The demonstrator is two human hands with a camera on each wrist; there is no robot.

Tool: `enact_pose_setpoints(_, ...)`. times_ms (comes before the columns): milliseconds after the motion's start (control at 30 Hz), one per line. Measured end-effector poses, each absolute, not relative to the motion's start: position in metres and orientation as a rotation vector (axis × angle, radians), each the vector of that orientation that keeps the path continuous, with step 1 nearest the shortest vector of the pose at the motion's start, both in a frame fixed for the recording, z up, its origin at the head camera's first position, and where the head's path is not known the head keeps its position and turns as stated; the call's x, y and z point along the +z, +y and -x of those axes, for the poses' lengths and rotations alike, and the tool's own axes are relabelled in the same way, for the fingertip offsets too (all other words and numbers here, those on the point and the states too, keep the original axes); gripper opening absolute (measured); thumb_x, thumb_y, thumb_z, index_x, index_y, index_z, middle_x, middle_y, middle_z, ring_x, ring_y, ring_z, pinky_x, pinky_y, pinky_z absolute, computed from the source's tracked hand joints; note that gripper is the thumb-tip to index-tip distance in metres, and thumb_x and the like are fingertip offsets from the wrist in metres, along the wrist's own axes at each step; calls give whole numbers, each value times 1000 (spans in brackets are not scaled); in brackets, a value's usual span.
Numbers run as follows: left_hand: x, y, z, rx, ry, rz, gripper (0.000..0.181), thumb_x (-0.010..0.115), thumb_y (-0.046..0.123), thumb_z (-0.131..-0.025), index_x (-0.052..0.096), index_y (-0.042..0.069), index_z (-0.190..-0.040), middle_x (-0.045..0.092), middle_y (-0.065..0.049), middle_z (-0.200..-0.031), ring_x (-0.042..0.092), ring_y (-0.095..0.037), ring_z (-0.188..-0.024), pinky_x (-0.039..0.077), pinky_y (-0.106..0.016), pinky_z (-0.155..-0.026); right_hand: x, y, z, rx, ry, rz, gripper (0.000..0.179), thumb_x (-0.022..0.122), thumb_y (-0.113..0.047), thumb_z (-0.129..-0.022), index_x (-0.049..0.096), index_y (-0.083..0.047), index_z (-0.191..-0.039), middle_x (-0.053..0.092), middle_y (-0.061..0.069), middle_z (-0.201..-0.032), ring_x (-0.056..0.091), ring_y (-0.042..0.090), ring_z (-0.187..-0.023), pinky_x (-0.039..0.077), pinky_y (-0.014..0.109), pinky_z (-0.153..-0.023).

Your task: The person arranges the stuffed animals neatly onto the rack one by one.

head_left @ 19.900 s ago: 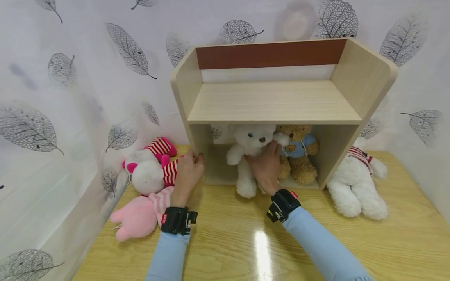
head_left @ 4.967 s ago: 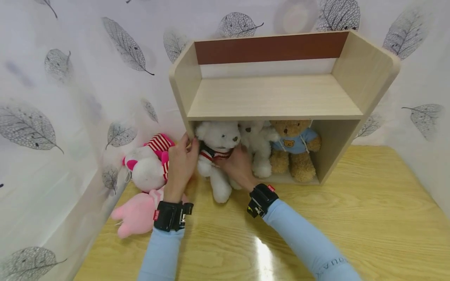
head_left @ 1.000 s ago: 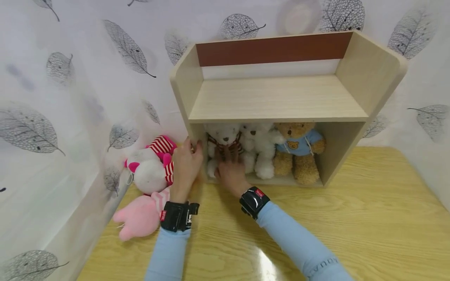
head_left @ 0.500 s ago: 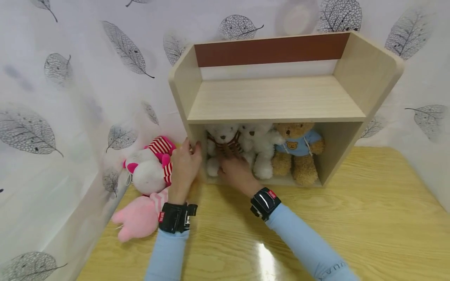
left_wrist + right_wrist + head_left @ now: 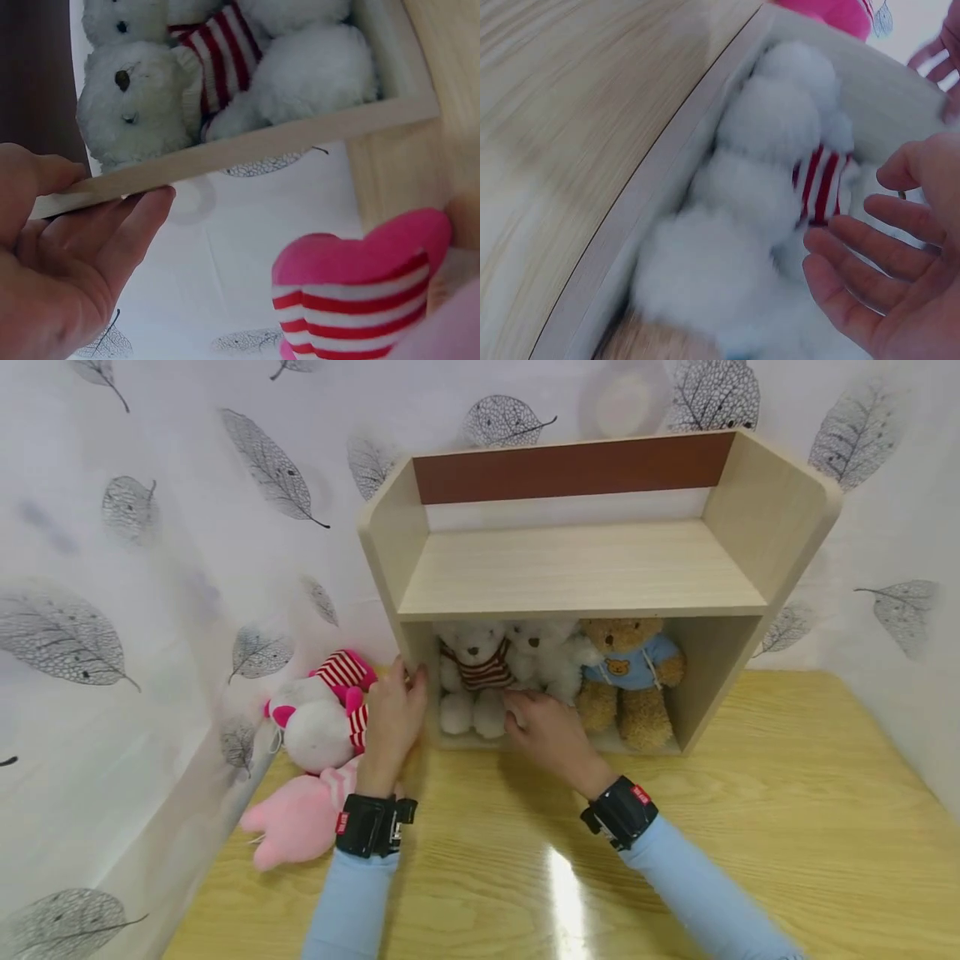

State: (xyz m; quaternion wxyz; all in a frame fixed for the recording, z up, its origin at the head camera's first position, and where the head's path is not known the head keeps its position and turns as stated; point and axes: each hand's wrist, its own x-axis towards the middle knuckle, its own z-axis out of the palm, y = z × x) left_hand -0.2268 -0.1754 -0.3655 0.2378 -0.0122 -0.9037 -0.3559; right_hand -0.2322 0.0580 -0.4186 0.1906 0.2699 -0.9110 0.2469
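My left hand (image 5: 392, 718) pinches the front edge of the left side panel (image 5: 225, 150) of a small wooden shelf (image 5: 585, 568), thumb on the inner face and fingers on the outer. My right hand (image 5: 555, 739), fingers loosely bent and holding nothing, hovers before the lower compartment, hiding the legs of the middle bear. Inside sit three teddy bears in a row: a white teddy bear in a red-striped top (image 5: 486, 675) at left, a plain white teddy bear (image 5: 553, 664) in the middle, and a brown teddy bear in a blue hoodie (image 5: 633, 693) at right.
Left of the shelf lie a white and hot-pink plush toy with striped parts (image 5: 318, 735) and a pale pink plush toy (image 5: 292, 822). The shelf stands on a wooden table (image 5: 480, 877), against leaf-printed white cloth (image 5: 285, 577). Its upper level is bare.
The striped-top bear has gone from right of the shelf into the compartment's left end. My right hand has just drawn off it and moved right. My left hand has stayed on the panel.
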Motion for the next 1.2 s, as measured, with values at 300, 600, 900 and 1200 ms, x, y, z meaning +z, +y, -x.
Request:
enact_pose_setpoints(300,-372,-191,200,-875,-2582,72,31,57,22,-102,64,11,-130,73,-18,-124,73,-37,-107,57,-55,-86,-418,133,215,629,-2341,-623,14,69,-13,-93,78,-6,-102,75,12,-87,62,19,-54,46,34,-44)
enact_pose_setpoints(600,-364,-234,143,-635,-2904,34,43,59,26,-100,61,11,-140,71,-13,-90,64,-29,-77,51,-47,-67,-410,199,203,661,-2046,-438,17,64,-3,-86,76,4,-96,76,19,-83,70,29,-61,51,42,-54)
enact_pose_setpoints(900,-370,-260,117,-423,-3172,114,64,79,24,-82,57,6,-140,63,-21,-133,63,-44,-115,51,-66,-85,-400,236,202,784,-1776,-128,19,64,-5,-91,75,9,-97,73,27,-85,63,41,-68,34,3,-77)
enact_pose_setpoints(1200,-378,-248,126,-340,-3320,50,79,83,7,-70,54,10,-144,55,-22,-139,55,-45,-123,41,-78,-84,-397,252,207,963,-1746,123,36,72,-13,-86,68,-1,-119,64,-13,-102,59,-4,-92,40,6,-75)
